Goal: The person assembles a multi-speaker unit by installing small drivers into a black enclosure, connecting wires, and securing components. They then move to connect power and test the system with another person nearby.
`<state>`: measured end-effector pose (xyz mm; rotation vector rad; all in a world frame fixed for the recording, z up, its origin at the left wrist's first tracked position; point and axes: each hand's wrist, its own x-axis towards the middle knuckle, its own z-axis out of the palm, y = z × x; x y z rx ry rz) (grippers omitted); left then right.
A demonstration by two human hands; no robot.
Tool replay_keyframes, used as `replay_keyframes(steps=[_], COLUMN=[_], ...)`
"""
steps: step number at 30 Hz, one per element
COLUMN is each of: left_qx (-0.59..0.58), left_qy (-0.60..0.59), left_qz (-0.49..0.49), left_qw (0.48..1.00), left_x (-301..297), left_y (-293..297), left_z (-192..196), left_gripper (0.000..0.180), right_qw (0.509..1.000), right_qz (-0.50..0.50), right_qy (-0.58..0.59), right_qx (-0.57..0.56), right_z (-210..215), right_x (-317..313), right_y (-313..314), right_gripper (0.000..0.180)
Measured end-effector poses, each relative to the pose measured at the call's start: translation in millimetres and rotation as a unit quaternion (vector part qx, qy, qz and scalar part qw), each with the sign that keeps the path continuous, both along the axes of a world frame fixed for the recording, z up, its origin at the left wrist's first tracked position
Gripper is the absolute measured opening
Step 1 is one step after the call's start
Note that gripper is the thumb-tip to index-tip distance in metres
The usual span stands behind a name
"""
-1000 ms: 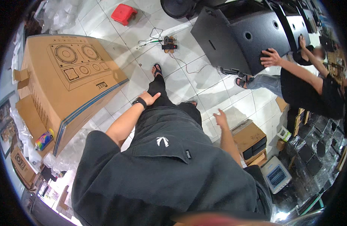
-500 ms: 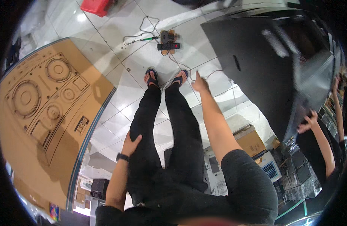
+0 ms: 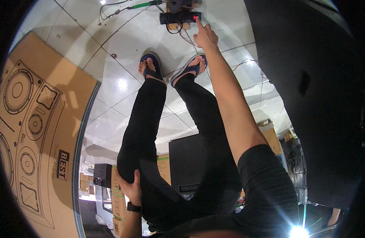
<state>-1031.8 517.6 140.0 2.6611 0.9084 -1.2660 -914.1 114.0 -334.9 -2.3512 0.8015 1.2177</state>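
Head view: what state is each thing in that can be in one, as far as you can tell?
Power strip, red light lit
Right hand, index finger out, tip at the red light
Left hand, resting on the left leg
Watch, worn on the left wrist
Sandals, worn
Carton, open or shut: cannot tell

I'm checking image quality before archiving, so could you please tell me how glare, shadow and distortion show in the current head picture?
Head view: a light flares into a starburst at lower right; head view: glare spots the floor tiles, and soft shadow falls across the carton; head view: fisheye bends the carton's edges, the rim goes black, and the dark cabinet shows little detail.
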Motion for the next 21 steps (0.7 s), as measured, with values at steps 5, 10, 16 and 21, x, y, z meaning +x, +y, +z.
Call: replay_keyframes(steps=[5, 10, 16, 21], left_qx=[-0.008, -0.020, -0.026, -0.069], left_qy=[-0.012, 0.003, 0.013, 0.005], left_qz=[0.023, 0.051, 0.033, 0.028], left_qw=[1.000, 0.999, 0.999, 0.997], left_x=[5, 13, 19, 23], left_y=[-5, -7, -5, -1], left_z=[-2, -1, 0, 0], left_gripper=[0.091, 0.092, 0.089, 0.084], right_qw=[1.000, 1.000, 0.999, 0.968], right_qz=[0.000, 0.004, 0.019, 0.026], right_qy=[-0.003, -0.006, -0.047, -0.233], right_qx=[0.002, 0.019, 0.007, -0.084], right_z=[-4, -8, -16, -23], right_x=[-3, -5, -13, -2], right_y=[5, 0, 3, -3], right_gripper=[0.086, 0.086, 0.083, 0.080])
